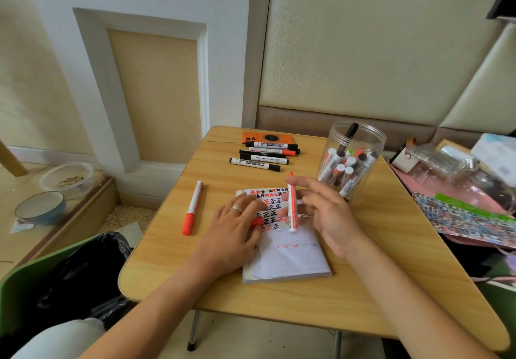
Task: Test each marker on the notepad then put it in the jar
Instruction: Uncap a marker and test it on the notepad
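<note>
Wooden folding table [363, 261], bearing everything below. Beyond the right hand [326, 213], just past its fingertips: clear plastic jar [353, 160], open-topped, already crowded with markers. Risk, as a judgement: a hurried drop onto the standing markers, a bounce off the rim, or a knock tipping the light jar.

Under both hands: notepad [287, 258], top part covered with red and black test characters, lower part nearly blank. Left hand [234, 227] flat on the page, fingers extended, ring on one finger; red cap [257, 221] apparently tucked under its fingers, exact hold not discernible. Risk: palm or fingers dragging over fresh ink and smearing it; pad sliding if the pressure lifts.

Between the fingers of the right hand: red marker [292, 202], uncapped, tip up, roughly upright above the page, held loosely by fingers otherwise spread. Risk: slack hold letting it slip onto the pad or table and leaving a stray mark; bare tip staining fingers; tip drying if dropped in the jar uncapped.

Left of the left hand, apart from it: capped red marker [192, 208] lying on the table. Far beyond both hands: row of markers [262, 154] awaiting testing, beside an orange phone [268, 137]. Risk: a sweeping sleeve or wrist rolling these off the edge.
</note>
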Tool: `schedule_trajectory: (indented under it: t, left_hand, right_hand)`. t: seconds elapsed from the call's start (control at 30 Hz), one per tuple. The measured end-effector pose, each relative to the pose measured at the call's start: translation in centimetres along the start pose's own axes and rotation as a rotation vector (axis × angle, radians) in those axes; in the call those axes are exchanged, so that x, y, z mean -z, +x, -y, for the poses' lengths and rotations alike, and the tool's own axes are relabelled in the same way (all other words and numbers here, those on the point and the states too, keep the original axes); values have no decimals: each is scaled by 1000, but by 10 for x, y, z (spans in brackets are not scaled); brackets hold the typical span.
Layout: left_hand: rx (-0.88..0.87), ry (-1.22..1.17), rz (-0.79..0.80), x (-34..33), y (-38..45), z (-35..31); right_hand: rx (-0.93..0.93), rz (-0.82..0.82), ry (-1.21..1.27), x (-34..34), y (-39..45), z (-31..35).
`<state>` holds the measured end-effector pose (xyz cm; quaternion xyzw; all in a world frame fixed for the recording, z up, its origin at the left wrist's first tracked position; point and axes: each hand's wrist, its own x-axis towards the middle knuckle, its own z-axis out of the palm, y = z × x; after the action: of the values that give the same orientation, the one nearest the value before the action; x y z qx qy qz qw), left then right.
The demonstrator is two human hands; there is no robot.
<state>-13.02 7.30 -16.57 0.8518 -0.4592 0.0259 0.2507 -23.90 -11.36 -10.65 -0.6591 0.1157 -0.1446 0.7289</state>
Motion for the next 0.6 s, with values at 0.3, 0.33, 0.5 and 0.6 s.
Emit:
schedule_trajectory:
  t: [0.3, 0.33, 0.5, 0.6]
  left_hand:
    - [29, 28, 107, 2, 0, 0]
    - [22, 45, 115, 2, 0, 1]
    - [4, 60, 115, 1, 0, 2]
    - [0, 52, 126, 2, 1, 1]
  right_hand:
    - [11, -82, -156, -2, 2, -8]
    - [9, -98, -179, -2, 1, -8]
    - [-28, -141, -187, -2, -1, -3]
    - [-59, -108, -216, -1, -1, -3]
